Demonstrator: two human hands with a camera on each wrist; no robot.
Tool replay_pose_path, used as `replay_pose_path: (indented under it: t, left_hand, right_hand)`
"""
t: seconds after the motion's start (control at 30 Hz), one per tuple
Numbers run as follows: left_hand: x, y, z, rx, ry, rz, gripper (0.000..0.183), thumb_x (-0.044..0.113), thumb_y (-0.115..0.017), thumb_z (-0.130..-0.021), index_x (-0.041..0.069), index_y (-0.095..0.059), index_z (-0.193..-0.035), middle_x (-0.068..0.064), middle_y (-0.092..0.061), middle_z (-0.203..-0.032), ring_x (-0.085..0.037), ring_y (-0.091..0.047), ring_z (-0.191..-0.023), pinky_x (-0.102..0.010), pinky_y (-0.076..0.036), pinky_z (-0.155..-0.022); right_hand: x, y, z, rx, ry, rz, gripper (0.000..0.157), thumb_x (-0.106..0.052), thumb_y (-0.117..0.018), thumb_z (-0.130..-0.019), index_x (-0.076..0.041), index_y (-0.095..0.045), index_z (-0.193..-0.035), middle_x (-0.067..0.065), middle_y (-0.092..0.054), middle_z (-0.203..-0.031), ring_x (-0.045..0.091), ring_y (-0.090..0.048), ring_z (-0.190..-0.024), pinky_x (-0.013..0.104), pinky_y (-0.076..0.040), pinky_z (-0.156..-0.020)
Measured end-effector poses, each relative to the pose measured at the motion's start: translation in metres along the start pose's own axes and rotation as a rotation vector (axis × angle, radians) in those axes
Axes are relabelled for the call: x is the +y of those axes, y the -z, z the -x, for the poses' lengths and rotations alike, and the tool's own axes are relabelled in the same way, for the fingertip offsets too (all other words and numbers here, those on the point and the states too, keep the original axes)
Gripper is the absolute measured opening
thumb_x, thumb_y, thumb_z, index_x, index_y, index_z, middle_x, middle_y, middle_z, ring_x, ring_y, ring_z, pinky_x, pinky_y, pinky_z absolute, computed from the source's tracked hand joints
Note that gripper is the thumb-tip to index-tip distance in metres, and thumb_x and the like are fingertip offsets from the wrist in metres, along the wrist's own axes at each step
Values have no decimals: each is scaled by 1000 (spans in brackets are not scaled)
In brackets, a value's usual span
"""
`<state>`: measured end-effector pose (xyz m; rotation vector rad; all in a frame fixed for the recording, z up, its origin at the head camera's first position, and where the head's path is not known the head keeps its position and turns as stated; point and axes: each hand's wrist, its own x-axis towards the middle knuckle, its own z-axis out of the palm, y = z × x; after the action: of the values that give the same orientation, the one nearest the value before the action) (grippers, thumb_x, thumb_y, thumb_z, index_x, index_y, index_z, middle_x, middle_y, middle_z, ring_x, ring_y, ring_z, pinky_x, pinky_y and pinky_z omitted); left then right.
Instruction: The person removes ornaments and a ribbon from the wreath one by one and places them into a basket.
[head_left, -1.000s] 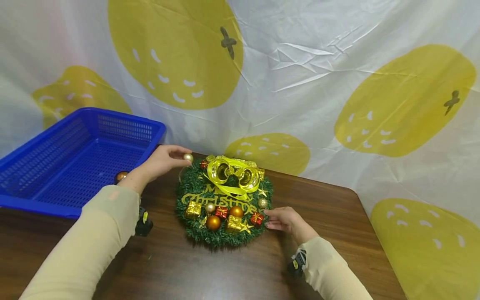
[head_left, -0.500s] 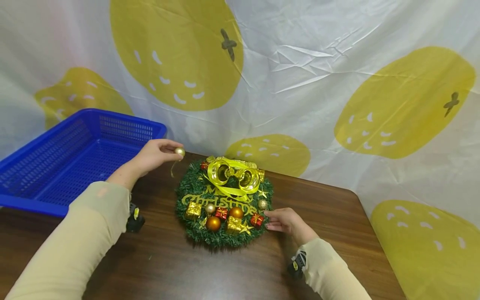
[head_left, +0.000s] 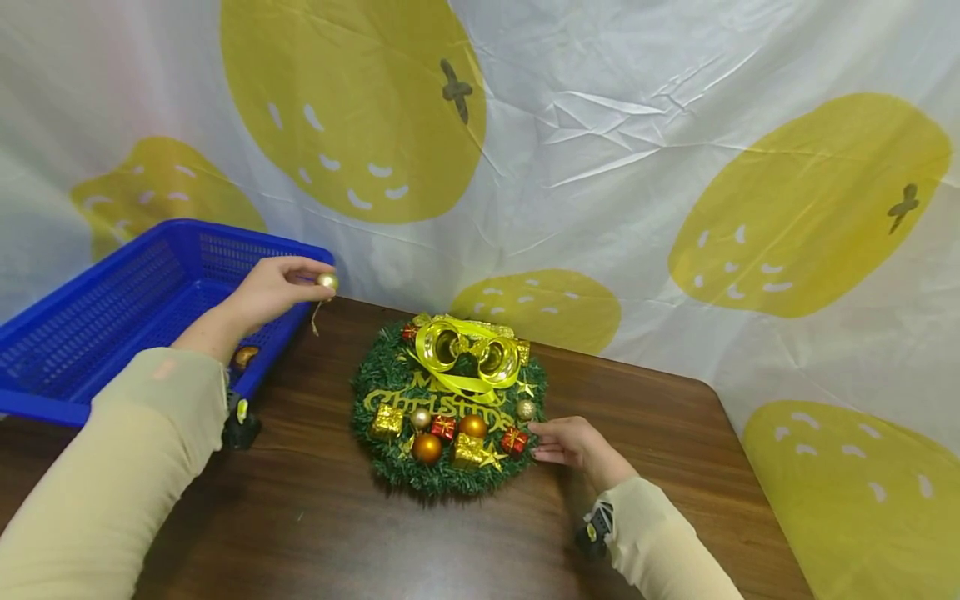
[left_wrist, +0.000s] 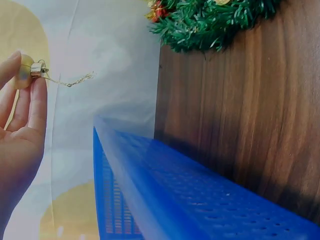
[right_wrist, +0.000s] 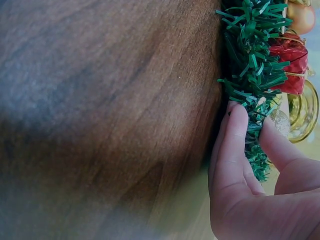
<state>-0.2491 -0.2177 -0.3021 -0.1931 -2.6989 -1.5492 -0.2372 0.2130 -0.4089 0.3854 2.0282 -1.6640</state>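
Observation:
My left hand [head_left: 272,292] pinches a small gold bauble [head_left: 327,282] between thumb and fingertips, above the right rim of the blue basket. A thin gold string [left_wrist: 70,84] dangles loose from the bauble's cap in the left wrist view. Flat on the table lies a green Christmas wreath [head_left: 435,485], decorated with gold bells [head_left: 495,358], gift boxes, baubles, stars and gold lettering. My right hand [head_left: 577,446] holds the wreath's right edge, thumb on one side and fingers on the other, beside a red gift box [right_wrist: 291,62].
The blue plastic basket [head_left: 45,408] stands at the left, partly covered by my left arm. A brown-orange bauble [head_left: 244,357] shows in it beside my forearm. Behind the wooden table [head_left: 637,400] hangs a white curtain [head_left: 585,183] with yellow fruit prints.
My left hand has moved left and away from the wreath with the gold bauble, up to the basket's rim. The right hand and the wreath have stayed in place.

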Motion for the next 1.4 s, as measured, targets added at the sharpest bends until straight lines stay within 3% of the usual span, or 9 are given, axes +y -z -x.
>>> replay_pose_path:
  t: [0.17, 0.3, 0.43, 0.63, 0.83, 1.1, 1.27, 1.4]
  left_hand:
    - [-1, 7, 1, 11, 11, -4, 53, 30, -64, -88, 4, -50, -132, -19, -54, -126, 7, -52, -82, -40, -43, -96]
    - [-4, 14, 2, 35, 7, -21, 52, 29, -65, -87, 2, -52, -130, -12, -61, -117, 10, -54, -78, -36, -45, -91]
    - [-7, 24, 6, 55, 10, -44, 53, 29, -65, -86, 2, -52, -130, 5, -64, -103, 13, -54, -76, -29, -45, -87]
    - [-13, 38, 9, 91, 6, -47, 54, 28, -67, -85, -1, -53, -128, 28, -57, -83, 15, -54, -75, -12, -42, -76]
    - [-22, 47, 11, 111, 22, -62, 55, 29, -67, -85, -2, -52, -128, 32, -55, -78, 16, -53, -73, -9, -40, -74]
    - [-33, 53, 15, 132, 37, -50, 56, 24, -67, -85, -8, -50, -127, 36, -52, -72, 17, -53, -70, -5, -42, -69]
    - [-36, 55, 18, 122, 52, -42, 56, 23, -67, -85, -9, -49, -128, 36, -53, -72, 15, -55, -68, -7, -45, -68]
    - [-39, 56, 18, 105, 46, -23, 55, 21, -67, -85, -11, -49, -125, 35, -54, -70, 14, -56, -68, -8, -47, -67]
  right_hand:
    - [0, -1, 0, -2, 6, -2, 47, -8, -58, -90, 15, -37, -127, 0, -49, -63, 10, -61, -57, 22, -56, -60]
    - [1, -1, 0, -2, 9, 0, 50, -8, -58, -91, 16, -36, -129, 0, -51, -64, 11, -61, -57, 22, -56, -60]
    - [1, -2, 0, -4, 10, 6, 53, -8, -58, -90, 17, -35, -131, 1, -51, -65, 11, -61, -58, 22, -57, -61]
    - [1, -2, -1, -11, 11, 0, 49, -7, -57, -91, 16, -36, -129, 1, -50, -66, 11, -61, -58, 22, -56, -60]
    - [0, -1, 0, -9, 10, -1, 47, -7, -57, -90, 15, -39, -127, 0, -50, -63, 10, -61, -57, 22, -56, -59]
    - [-2, 0, 1, -1, -2, 8, 54, -8, -58, -90, 16, -34, -132, 1, -49, -64, 10, -62, -57, 22, -57, -60]
    - [-2, 1, 1, 5, -13, 18, 61, -8, -58, -91, 17, -27, -137, 3, -49, -68, 11, -62, -59, 22, -57, -61]
    - [-2, 3, 1, 10, -19, 19, 58, -8, -58, -90, 17, -30, -135, 3, -49, -69, 12, -62, -59, 22, -57, -61]
